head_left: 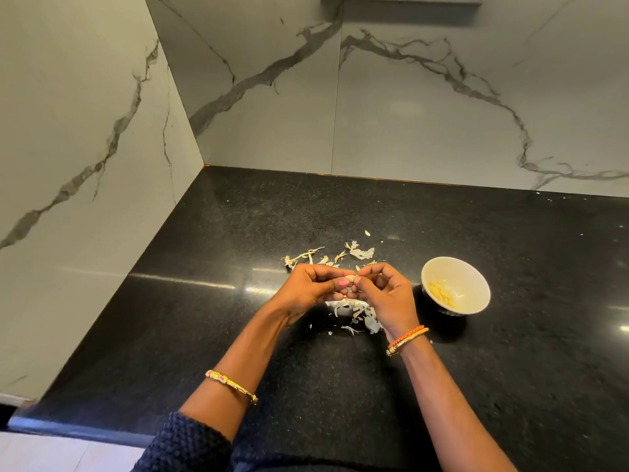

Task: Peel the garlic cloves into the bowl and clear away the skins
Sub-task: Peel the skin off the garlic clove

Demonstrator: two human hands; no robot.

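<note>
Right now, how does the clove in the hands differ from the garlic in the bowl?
The clove is pinched between the left hand and right hand above the counter; the garlic lies loose in the white bowl. The clove looks pale, seemingly still skinned; the garlic is bare and yellowish. The clove is single; the garlic is several pieces.

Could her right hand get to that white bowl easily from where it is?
Probably yes. The bowl sits on the counter just to the right of the right hand, with nothing between them. That hand is busy, though, pinching a garlic clove together with the left hand.
</note>
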